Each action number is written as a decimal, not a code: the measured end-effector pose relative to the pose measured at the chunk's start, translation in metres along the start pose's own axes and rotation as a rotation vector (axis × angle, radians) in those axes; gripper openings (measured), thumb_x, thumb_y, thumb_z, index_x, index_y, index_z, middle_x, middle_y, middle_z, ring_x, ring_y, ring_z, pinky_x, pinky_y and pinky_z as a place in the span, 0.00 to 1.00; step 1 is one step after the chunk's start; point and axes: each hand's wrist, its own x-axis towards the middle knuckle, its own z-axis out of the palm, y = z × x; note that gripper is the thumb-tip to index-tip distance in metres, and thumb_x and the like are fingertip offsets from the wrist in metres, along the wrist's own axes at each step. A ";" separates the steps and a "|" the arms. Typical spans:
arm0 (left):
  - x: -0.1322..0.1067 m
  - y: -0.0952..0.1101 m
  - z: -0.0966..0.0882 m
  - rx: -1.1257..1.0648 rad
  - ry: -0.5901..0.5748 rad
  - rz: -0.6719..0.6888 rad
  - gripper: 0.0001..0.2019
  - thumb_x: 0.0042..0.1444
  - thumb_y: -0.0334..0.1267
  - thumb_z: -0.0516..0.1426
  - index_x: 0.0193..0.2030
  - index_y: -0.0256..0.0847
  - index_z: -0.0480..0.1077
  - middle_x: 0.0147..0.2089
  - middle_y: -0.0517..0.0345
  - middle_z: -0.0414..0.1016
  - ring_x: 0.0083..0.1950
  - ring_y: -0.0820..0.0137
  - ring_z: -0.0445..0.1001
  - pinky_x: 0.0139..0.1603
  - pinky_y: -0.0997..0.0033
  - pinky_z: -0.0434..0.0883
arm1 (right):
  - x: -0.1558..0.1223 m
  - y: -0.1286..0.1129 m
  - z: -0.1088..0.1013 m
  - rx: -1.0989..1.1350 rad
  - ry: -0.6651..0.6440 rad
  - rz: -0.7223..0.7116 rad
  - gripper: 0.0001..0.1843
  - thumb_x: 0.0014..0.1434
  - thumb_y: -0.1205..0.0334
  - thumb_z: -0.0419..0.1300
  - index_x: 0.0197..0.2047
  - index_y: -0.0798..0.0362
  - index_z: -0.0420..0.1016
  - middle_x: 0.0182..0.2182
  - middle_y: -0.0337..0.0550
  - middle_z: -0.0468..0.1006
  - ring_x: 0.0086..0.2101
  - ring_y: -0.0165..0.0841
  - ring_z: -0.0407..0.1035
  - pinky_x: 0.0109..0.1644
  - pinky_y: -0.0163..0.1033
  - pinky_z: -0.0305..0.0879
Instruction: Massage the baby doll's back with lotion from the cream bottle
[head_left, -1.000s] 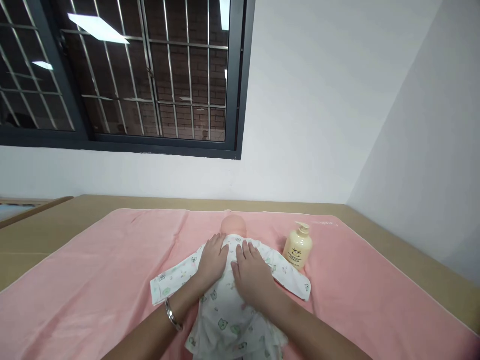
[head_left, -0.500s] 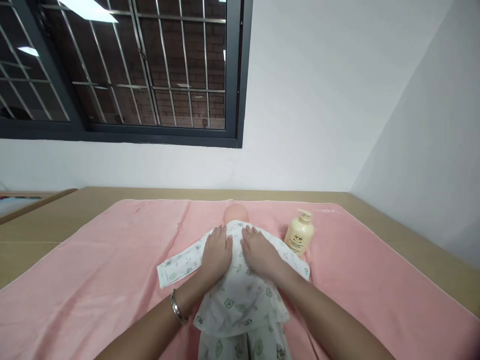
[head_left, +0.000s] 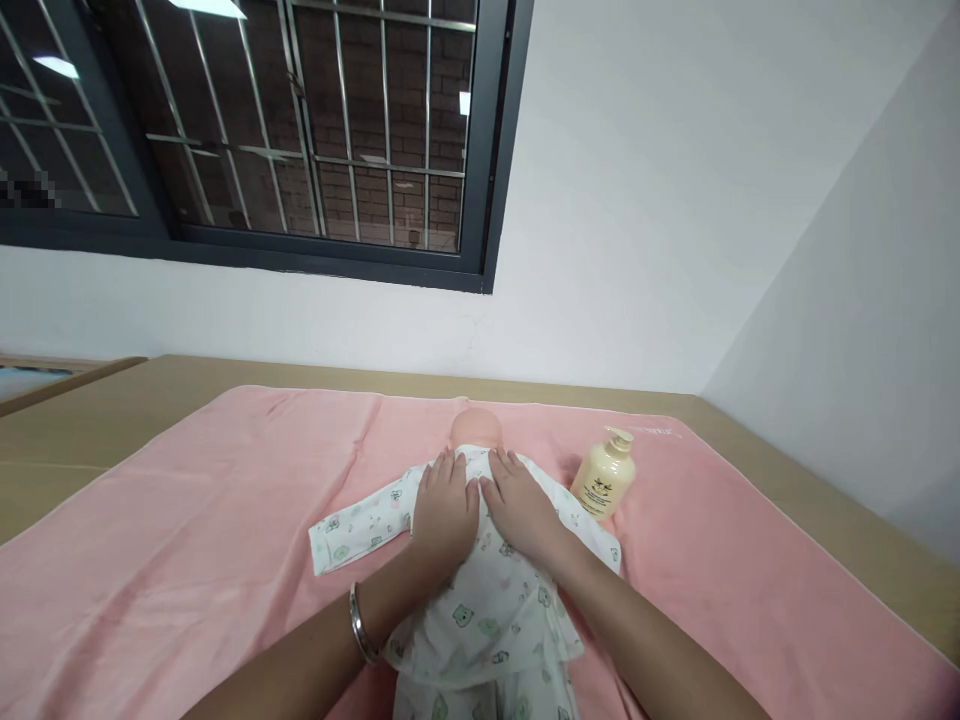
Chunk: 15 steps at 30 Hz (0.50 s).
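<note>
A baby doll (head_left: pixel 477 428) lies stretched out before me, its bald head away from me and no face showing. It wears a white long-sleeved top (head_left: pixel 480 610) printed with small green figures, and matching trousers (head_left: pixel 480 697). Both sleeves spread out to the sides. Flat on the upper left of the top rests my left hand (head_left: pixel 448 510), fingers extended, a silver bangle on the wrist. My right hand (head_left: pixel 523 508) lies open on the upper right of the top, its thumb close to the left thumb. Neither hand grips anything.
A pale yellow pump bottle (head_left: pixel 604 476) stands right of the doll, near its sleeve. Beneath everything is a pink blanket (head_left: pixel 210 520) on a wooden-coloured table (head_left: pixel 67 460). White walls (head_left: pixel 637 200) and a barred window (head_left: pixel 360 130) rise behind.
The left hand has shifted slightly right and down on the top, bringing the thumbs closer together. The right hand stays almost in place. The camera view has tilted a little.
</note>
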 end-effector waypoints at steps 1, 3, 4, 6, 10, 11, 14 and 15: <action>-0.004 0.001 0.001 0.008 0.015 0.031 0.22 0.65 0.36 0.43 0.61 0.32 0.65 0.63 0.39 0.68 0.67 0.53 0.63 0.66 0.48 0.60 | 0.006 0.004 -0.001 0.030 -0.003 0.044 0.31 0.69 0.55 0.41 0.69 0.64 0.55 0.68 0.56 0.56 0.68 0.44 0.47 0.69 0.50 0.47; -0.010 0.002 0.001 0.002 0.037 0.075 0.21 0.65 0.36 0.43 0.60 0.34 0.66 0.63 0.41 0.69 0.66 0.53 0.64 0.66 0.48 0.61 | 0.014 0.010 -0.002 0.054 -0.004 0.073 0.31 0.69 0.54 0.42 0.70 0.62 0.55 0.68 0.54 0.56 0.68 0.43 0.47 0.69 0.49 0.45; -0.011 0.001 0.001 -0.008 0.047 0.080 0.21 0.65 0.36 0.44 0.60 0.35 0.66 0.63 0.43 0.69 0.66 0.54 0.64 0.65 0.48 0.61 | 0.015 0.011 -0.002 0.050 -0.001 0.072 0.31 0.69 0.54 0.42 0.70 0.61 0.55 0.68 0.54 0.57 0.68 0.43 0.47 0.69 0.49 0.44; -0.011 0.000 0.000 -0.031 0.062 0.063 0.21 0.65 0.36 0.44 0.61 0.36 0.65 0.63 0.44 0.69 0.66 0.54 0.64 0.65 0.49 0.62 | 0.014 0.009 -0.001 0.030 0.002 0.069 0.31 0.69 0.54 0.43 0.70 0.61 0.55 0.68 0.54 0.57 0.68 0.43 0.47 0.69 0.48 0.44; -0.010 -0.002 -0.003 -0.041 0.048 0.040 0.22 0.65 0.37 0.45 0.63 0.35 0.63 0.64 0.42 0.67 0.67 0.54 0.62 0.66 0.48 0.61 | 0.008 0.004 -0.001 0.004 -0.001 0.068 0.31 0.69 0.54 0.42 0.69 0.62 0.56 0.67 0.57 0.57 0.67 0.44 0.49 0.69 0.47 0.43; -0.010 -0.001 -0.004 -0.032 0.047 0.040 0.22 0.65 0.37 0.45 0.63 0.34 0.63 0.64 0.41 0.67 0.67 0.53 0.62 0.66 0.48 0.61 | 0.008 0.004 -0.002 0.007 -0.004 0.070 0.31 0.69 0.54 0.43 0.69 0.62 0.56 0.67 0.58 0.57 0.67 0.44 0.49 0.69 0.47 0.43; -0.014 0.004 -0.008 0.017 0.033 0.112 0.21 0.64 0.35 0.45 0.61 0.34 0.65 0.63 0.41 0.68 0.66 0.52 0.63 0.65 0.46 0.61 | 0.014 0.010 -0.004 0.046 -0.018 0.095 0.32 0.68 0.53 0.45 0.70 0.61 0.55 0.68 0.57 0.56 0.67 0.45 0.48 0.69 0.48 0.45; -0.014 0.006 -0.009 0.034 0.021 0.161 0.20 0.64 0.34 0.45 0.59 0.34 0.66 0.62 0.41 0.69 0.66 0.52 0.64 0.65 0.45 0.60 | 0.017 0.014 -0.005 0.063 -0.018 0.112 0.32 0.68 0.52 0.46 0.70 0.61 0.55 0.68 0.57 0.56 0.68 0.45 0.47 0.69 0.48 0.45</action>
